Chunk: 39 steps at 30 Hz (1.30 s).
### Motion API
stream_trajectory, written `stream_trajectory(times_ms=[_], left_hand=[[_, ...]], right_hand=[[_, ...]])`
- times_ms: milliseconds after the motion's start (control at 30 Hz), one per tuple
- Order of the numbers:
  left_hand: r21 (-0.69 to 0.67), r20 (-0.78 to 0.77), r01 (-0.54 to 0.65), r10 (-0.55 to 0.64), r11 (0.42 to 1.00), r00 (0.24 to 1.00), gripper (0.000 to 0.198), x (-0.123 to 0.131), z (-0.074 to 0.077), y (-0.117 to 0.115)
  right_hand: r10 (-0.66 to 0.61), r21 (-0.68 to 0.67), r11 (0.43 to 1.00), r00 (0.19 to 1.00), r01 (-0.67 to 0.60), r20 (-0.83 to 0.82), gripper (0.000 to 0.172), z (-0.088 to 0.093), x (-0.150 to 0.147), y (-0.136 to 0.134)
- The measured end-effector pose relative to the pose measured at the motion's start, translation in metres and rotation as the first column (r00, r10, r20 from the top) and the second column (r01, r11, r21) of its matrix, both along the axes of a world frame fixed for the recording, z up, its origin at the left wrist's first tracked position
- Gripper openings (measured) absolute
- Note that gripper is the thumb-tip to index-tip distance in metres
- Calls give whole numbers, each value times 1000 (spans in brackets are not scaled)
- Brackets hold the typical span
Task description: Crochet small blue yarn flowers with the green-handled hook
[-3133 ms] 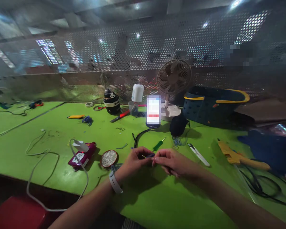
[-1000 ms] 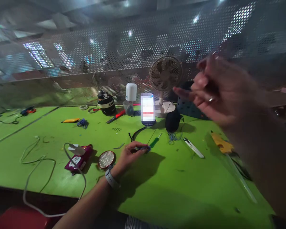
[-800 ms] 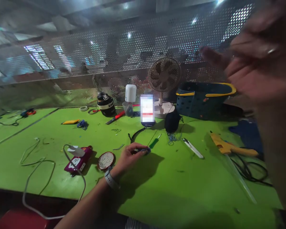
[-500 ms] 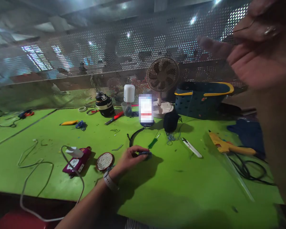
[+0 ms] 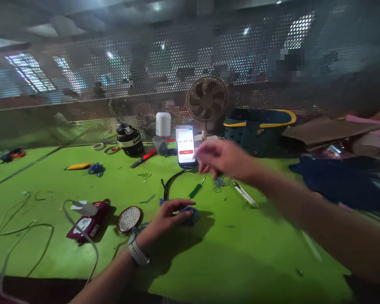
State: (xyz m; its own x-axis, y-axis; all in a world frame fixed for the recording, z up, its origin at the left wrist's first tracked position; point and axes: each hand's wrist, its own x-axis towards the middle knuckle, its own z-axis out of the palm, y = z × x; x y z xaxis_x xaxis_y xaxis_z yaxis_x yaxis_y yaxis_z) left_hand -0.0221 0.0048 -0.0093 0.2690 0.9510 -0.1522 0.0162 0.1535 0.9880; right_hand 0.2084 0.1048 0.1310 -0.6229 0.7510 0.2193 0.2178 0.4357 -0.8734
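Note:
My left hand (image 5: 168, 213), with a white watch band on its wrist, rests on the green table (image 5: 240, 257). Its fingers are curled over a small blue yarn piece (image 5: 191, 214) and press it to the table. My right hand (image 5: 225, 160) hovers over the table just right of a lit phone (image 5: 185, 146) that shows a timer. That hand is blurred by motion, so I cannot make out its fingers or anything in them. A green-handled tool (image 5: 194, 192) and white snips (image 5: 245, 194) lie below it.
A round studded disc (image 5: 128, 218) and a magenta power bank (image 5: 88, 220) with a white cable lie to the left. At the back stand a small fan (image 5: 207, 99), a white bottle (image 5: 163, 124), a black cup (image 5: 128, 139) and a blue basket (image 5: 259, 127). Dark blue cloth (image 5: 335, 182) lies at the right.
My right hand has come down from close to the camera at the upper right to just above the table beside the phone. My left hand has stayed on the blue yarn piece.

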Motion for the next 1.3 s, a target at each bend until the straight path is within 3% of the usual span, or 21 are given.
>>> stream_trajectory(times_ms=[133, 200, 267, 333, 400, 567, 800, 1033, 1200, 1300], left_hand=[[-58, 64, -43, 47, 997, 997, 36, 6, 6, -4], [-90, 106, -75, 84, 993, 991, 39, 8, 8, -3], [-110, 124, -145, 158, 983, 980, 39, 10, 9, -2], [-106, 122, -201, 214, 974, 969, 37, 12, 9, 0], [-96, 121, -208, 218, 973, 968, 37, 14, 9, 2], [-124, 182, -190, 211, 974, 960, 38, 17, 5, 1], [-133, 202, -200, 224, 971, 954, 38, 16, 7, -3], [34, 20, -69, 68, 997, 997, 33, 16, 7, 3], [29, -35, -12, 13, 1000, 999, 34, 8, 9, 2], [48, -151, 78, -70, 996, 986, 36, -2, 15, 3]], right_hand=[[-26, -11, 1000, 971, 30, 238, 32, -67, -32, -30], [-109, 118, 990, 955, 79, 276, 35, -86, -32, -41], [-214, 136, 973, 947, 185, 240, 30, -98, -25, -49], [-216, -7, 975, 948, 224, 233, 38, -107, -18, -57], [-112, -177, 972, 968, 154, 225, 43, -114, -17, -65], [-20, -400, 914, 991, 71, 131, 38, -121, -21, -70], [0, -472, 879, 990, 66, 140, 38, -121, -15, -65], [30, -369, 928, 973, 58, 228, 27, -110, -19, -72], [108, -540, 842, 982, -7, 155, 28, -117, -12, -67], [102, -540, 841, 981, 4, 167, 30, -119, -4, -61]])
